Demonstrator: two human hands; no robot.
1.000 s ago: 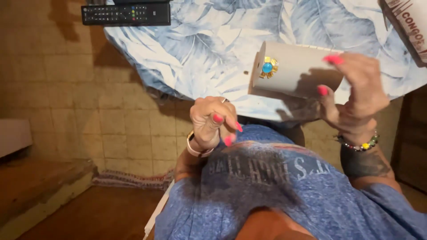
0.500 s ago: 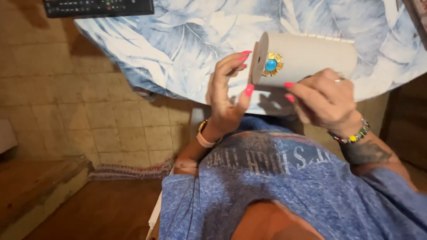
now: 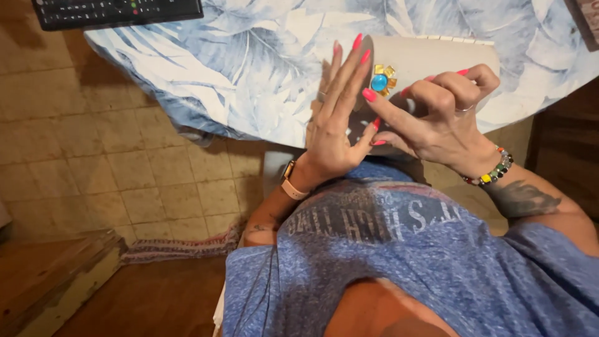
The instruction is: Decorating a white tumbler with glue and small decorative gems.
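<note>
Lying lengthwise across the leaf-print tablecloth [image 3: 249, 68], the beige clutch [image 3: 437, 59] points its gold-and-blue clasp [image 3: 379, 81] leftward. Left hand [image 3: 334, 125], fingers straight and together, presses that clasp end; right hand [image 3: 437, 115] curls around the clutch's near side.

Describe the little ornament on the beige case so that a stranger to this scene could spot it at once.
Start at the table with the blue leaf-print cloth. At its near edge both hands hold a beige case, the left hand flat against it and the right hand curled over it. The ornament sits between them: a round blue stone in gold petals, the only shiny piece there.
</note>
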